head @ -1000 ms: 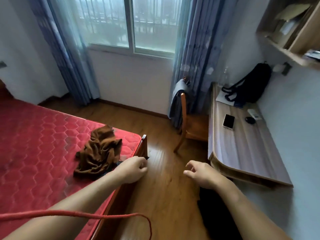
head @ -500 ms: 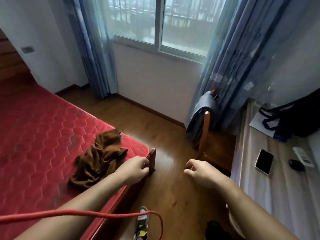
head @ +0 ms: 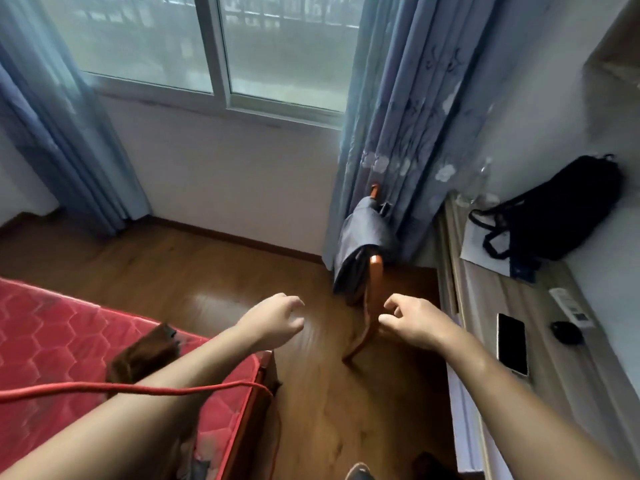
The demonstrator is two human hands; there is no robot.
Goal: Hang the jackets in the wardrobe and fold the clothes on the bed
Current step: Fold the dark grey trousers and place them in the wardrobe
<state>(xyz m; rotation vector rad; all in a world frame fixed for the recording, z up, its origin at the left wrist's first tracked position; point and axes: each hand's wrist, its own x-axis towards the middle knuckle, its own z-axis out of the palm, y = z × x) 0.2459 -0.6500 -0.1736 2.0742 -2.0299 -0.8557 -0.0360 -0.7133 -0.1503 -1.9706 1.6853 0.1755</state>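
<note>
Your left hand (head: 277, 320) has left the corner of the bed (head: 52, 327) and now reaches forward beside your right hand (head: 412, 320). Both are loosely curled and hold nothing. The grey jacket (head: 360, 244) drapes the back of the chair (head: 373, 292) just ahead. The brown garment (head: 145, 351) lies on the bed.

The red bed (head: 52, 334) carries a crumpled brown garment (head: 145, 351) near its corner. On the table (head: 540, 393) lie a phone (head: 512, 344), a white remote (head: 571, 306), a small dark object (head: 566, 332) and, at the far end, a black bag (head: 568, 209).
</note>
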